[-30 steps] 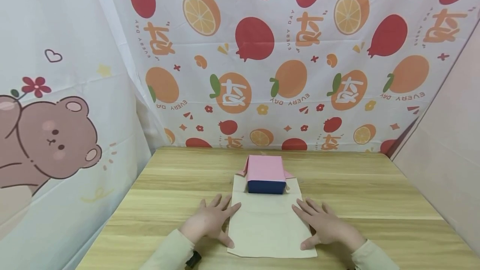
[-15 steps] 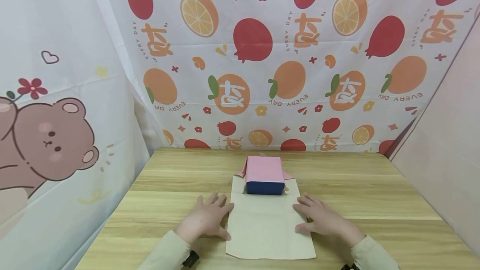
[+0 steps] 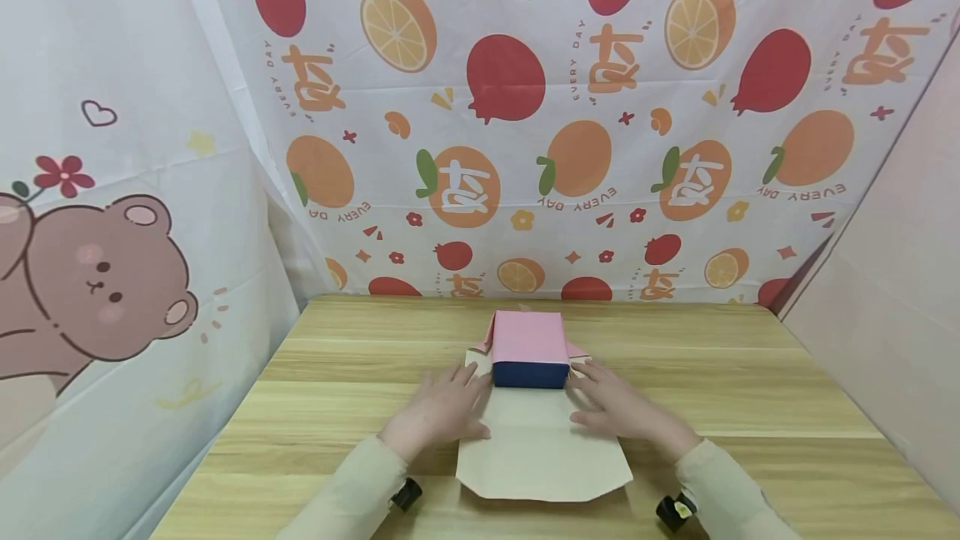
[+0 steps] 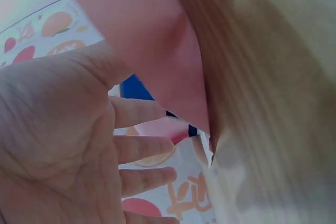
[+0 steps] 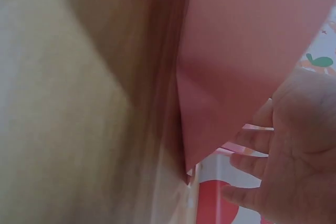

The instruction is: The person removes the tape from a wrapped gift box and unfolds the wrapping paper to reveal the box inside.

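Observation:
A small box [image 3: 531,375] with a dark blue front stands on a sheet of wrapping paper [image 3: 536,457], cream on top and pink underneath. Pink paper [image 3: 529,335] covers the box's top. Near the box's left front corner is my left hand [image 3: 441,411], fingers extended at the paper's left edge. My right hand [image 3: 626,408] lies at the right edge, fingertips by the right front corner. The paper's near end is raised off the table. Both wrist views show its pink underside [image 4: 152,40] in front of straight fingers; parts of the thumbs are hidden there.
The wooden table [image 3: 360,382] extends on both sides of the paper. A fruit-print curtain [image 3: 525,132] hangs behind it, and a bear-print curtain [image 3: 112,273] hangs at the left. Pink paper corners [image 3: 577,351] stick out beside the box.
Both hands have moved forward along the paper's edges toward the box. The paper's near end, flat before, has lifted and its corners now look angled. The box has stayed in place.

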